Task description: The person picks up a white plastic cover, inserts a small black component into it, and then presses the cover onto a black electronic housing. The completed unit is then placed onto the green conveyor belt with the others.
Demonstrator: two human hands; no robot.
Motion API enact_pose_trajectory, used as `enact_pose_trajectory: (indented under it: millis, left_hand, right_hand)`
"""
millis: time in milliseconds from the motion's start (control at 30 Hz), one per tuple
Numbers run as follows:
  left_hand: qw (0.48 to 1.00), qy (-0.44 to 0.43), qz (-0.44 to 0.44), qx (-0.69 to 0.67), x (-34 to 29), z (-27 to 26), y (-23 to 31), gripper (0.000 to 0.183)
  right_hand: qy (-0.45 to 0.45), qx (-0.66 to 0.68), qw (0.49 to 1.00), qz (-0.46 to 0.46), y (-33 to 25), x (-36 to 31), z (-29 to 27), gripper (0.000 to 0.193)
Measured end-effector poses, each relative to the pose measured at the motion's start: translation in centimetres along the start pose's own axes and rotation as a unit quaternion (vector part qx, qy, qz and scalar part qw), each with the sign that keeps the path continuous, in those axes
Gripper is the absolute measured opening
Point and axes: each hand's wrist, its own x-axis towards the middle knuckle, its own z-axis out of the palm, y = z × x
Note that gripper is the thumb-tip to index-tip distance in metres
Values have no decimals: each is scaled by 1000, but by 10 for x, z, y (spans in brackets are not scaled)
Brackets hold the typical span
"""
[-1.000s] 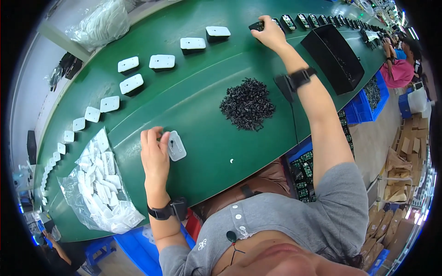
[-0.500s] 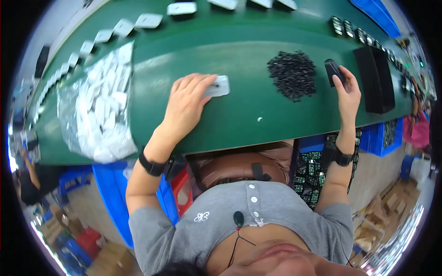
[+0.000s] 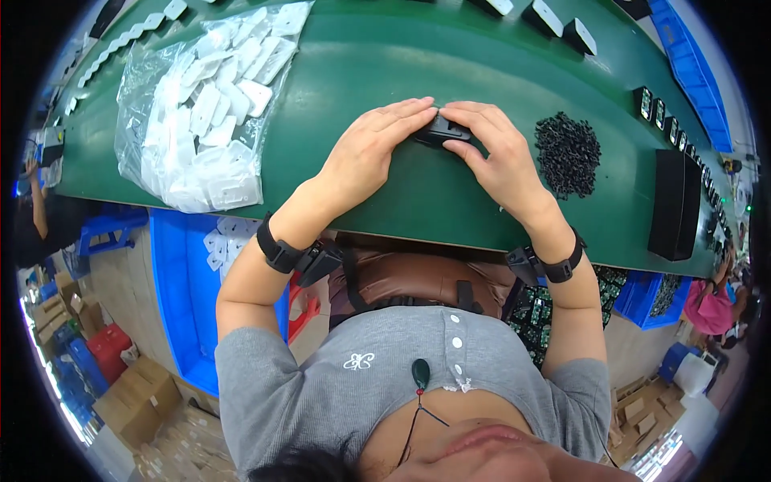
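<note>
A black plastic casing (image 3: 438, 131) rests on the green table in front of me, between my two hands. My left hand (image 3: 361, 151) holds its left end, with the fingers pressed together and reaching over the top. From the other side my right hand (image 3: 499, 151) grips it, thumb along the near edge and fingers across the far one. Whether the white plate seen earlier lies beneath the casing is hidden. Right of my right hand lies a pile of small black parts (image 3: 567, 154).
A clear bag of white plastic covers (image 3: 259, 96) lies at the left. An upright black box (image 3: 675, 205) stands at the right, near a row of circuit boards (image 3: 659, 113). White-topped casings (image 3: 544, 18) line the far side. A blue bin (image 3: 178, 309) sits below the table's left edge.
My right hand has carried the black casing left, past the pile of small parts, to my left hand. Both hands now hold it. The white plate no longer shows. The view has shifted.
</note>
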Motion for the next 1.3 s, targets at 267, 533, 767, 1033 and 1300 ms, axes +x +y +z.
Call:
enact_pose_trajectory:
  millis: [267,533,767,1033,1300]
  left_hand:
    - [996,-5,15,87,-6,0,-1,49]
    - [974,23,64,216,-3,5,10,51]
    - [965,4,14,263,15,15,2,47]
    - [958,57,-201,-197,14,-13,29,33]
    - [880,204,-211,374,-65,-134,-53,32]
  right_hand:
    - [-4,-46,998,-47,6,0,8,39]
    - [0,-94,995,-40,2,-4,8,42]
    - [-88,188,957,204,8,24,-12,38]
    - [80,455,860,216,-31,12,8,48]
    - [285,328,883,178,56,11,-93,38]
